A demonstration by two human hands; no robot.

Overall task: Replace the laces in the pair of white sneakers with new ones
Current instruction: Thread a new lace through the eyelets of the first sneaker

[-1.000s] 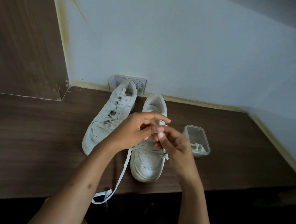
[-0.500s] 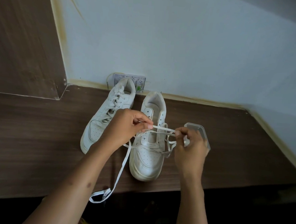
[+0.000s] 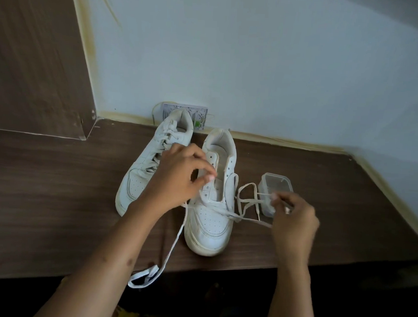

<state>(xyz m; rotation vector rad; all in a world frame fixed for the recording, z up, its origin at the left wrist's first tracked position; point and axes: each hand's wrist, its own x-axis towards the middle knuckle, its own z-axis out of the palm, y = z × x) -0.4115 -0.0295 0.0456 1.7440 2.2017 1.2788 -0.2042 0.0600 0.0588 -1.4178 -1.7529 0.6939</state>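
My left hand (image 3: 177, 181) was over the near sneaker (image 3: 213, 197). Its fingers were curled in close by the holes on the left side of the shoe. I cannot tell if they pinched the lace (image 3: 245, 204) there or just touched the shoe. My right hand (image 3: 294, 216) was out to the right of that shoe. Its fingers were pinched on the lace near one end. The lace ran from the shoe's low holes across to that hand, with loose loops in between.

The other part of the lace went down the left side of the shoe. It ran to the front edge of the worktop (image 3: 55, 198) and hung a little over it. I thought that end could slip off and pull the lace out of the holes. My arm could catch it too.

The loose loops by my right hand could twist into a knot if I pulled fast. That would be hard to undo. My right hand was also just in front of the little clear box (image 3: 275, 193). I thought a quick pull could knock the box.

The near sneaker stood in the middle of the worktop, toe to the front edge. Most of its holes had no lace in them. The other sneaker (image 3: 154, 165) lay touching it on the left, behind my left hand. It had its lace all the way up. Its heel was at the back edge, by the wall (image 3: 256, 64).
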